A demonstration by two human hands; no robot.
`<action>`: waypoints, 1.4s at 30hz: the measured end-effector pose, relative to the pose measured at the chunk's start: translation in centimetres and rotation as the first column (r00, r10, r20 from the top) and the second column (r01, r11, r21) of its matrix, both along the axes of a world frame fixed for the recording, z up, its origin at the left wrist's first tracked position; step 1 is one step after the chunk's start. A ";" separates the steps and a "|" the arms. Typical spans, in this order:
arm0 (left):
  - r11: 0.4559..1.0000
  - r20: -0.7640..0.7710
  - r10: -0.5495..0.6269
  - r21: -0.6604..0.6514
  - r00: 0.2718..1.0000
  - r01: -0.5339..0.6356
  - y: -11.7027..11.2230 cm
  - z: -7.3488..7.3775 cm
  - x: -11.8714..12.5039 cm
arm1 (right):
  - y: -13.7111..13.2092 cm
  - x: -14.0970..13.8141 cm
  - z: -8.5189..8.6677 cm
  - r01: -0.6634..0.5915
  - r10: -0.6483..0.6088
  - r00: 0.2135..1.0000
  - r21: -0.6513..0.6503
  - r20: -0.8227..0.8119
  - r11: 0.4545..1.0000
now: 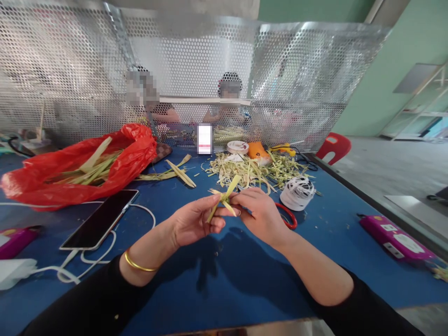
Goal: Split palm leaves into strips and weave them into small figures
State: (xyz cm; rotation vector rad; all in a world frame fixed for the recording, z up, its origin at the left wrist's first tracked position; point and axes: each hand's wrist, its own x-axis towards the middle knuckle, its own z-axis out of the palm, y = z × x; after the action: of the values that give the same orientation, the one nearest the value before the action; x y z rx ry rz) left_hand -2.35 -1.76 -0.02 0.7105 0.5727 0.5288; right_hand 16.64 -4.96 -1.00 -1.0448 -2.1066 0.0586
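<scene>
Above the middle of the blue table, both my hands meet at a small knot of pale green leaf strips [224, 199], its ends sticking out several ways. My left hand [198, 219] pinches it from the left between thumb and fingers. From the right, my right hand [259, 212] has its fingers bent and closed on the strips; the fingertips are partly hidden. Just behind the hands lies a heap of cut leaf strips [241, 171]. Red-handled scissors [289, 217] lie partly hidden beyond my right hand, near a roll of white string [297, 192].
At left are a red plastic bag [140, 144] of long leaves and a phone [100, 219] with a white cable. A tape roll [238, 147] and an orange packet [258, 151] sit behind the heap. Purple box [397, 237] lies right. Two people sit behind a perforated screen [189, 60].
</scene>
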 end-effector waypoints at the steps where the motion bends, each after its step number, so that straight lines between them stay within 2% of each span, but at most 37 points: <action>1: 1.000 0.010 0.009 -0.028 1.000 -0.009 -0.2 0.0 0.1 | 0.0 0.0 -0.1 -0.017 0.016 1.000 0.006 0.016 1.000; 4: 0.995 0.029 0.071 -0.072 0.997 -0.069 -0.6 0.0 0.5 | 0.2 -0.1 -0.3 -0.049 0.048 0.998 0.030 0.048 0.998; 6: 0.995 0.041 0.073 -0.065 0.996 -0.070 -0.7 0.0 0.7 | 0.3 0.0 -0.4 -0.045 0.043 0.998 0.044 0.047 0.998; 12: 0.997 -0.042 -0.008 0.078 0.999 0.012 0.0 0.3 0.1 | 0.4 0.2 -0.4 -0.016 0.012 0.999 0.090 0.046 0.996; 17: 0.994 -0.104 0.068 0.096 0.992 -0.058 0.3 0.8 0.0 | 0.1 0.0 -0.3 0.007 -0.010 0.999 0.058 0.051 0.998; 25: 0.987 -0.117 0.014 0.159 0.993 0.004 0.8 0.5 -0.4 | 0.5 0.2 -0.5 0.001 -0.002 1.000 0.037 0.026 0.999; 32: 0.982 -0.173 0.108 0.174 0.979 -0.078 0.2 0.6 0.0 | 1.1 0.1 -1.1 0.008 -0.007 1.000 -0.036 0.013 0.999; 34: 0.983 -0.190 0.086 0.177 0.978 -0.052 0.0 0.9 0.1 | 1.1 0.1 -0.9 -0.011 0.007 0.999 -0.093 -0.049 0.996; 36: 0.983 -0.188 0.064 0.179 0.980 -0.030 -0.1 1.2 0.1 | 1.0 0.2 -0.6 -0.039 0.001 0.982 -0.194 -0.191 0.980; 39: 0.971 -0.207 0.074 0.237 0.976 -0.023 0.0 1.4 0.2 | 0.8 0.2 -0.1 -0.152 -0.050 0.873 -0.368 -0.485 0.918; 42: 0.940 -0.302 0.094 0.341 0.949 0.015 0.0 1.1 0.5 | 0.7 0.0 -0.1 -0.252 -0.116 0.767 -0.462 -0.631 0.850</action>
State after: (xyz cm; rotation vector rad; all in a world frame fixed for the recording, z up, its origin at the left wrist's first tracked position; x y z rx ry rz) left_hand -1.88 -1.81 1.11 1.1276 0.8056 0.5632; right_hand 16.61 -4.30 -1.08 -1.0435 -1.4972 0.9570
